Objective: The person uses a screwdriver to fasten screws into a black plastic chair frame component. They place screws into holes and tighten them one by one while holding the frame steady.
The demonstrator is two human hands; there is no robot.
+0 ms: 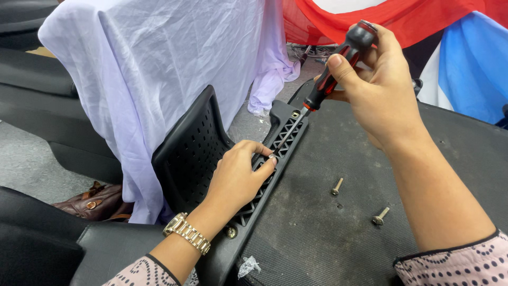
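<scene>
A red-and-black screwdriver, gripped in the right hand, angles down into a black ribbed plastic bracket that the left hand presses flat, two loose screws nearby.

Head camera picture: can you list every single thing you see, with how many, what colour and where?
Screwdriver: one, black and red, in right hand.
Bracket: one, black, ribbed, under left hand.
Perforated panel: one, black, left of bracket.
Screws: two, silver, loose on grey pad.
White sheet: one, draped behind.
Red cloth: top right.
Blue cloth: far right.
Brown bag: floor, left.
Watch: gold, left wrist.
Left hand: on bracket.
Right hand: gripping screwdriver.
</scene>
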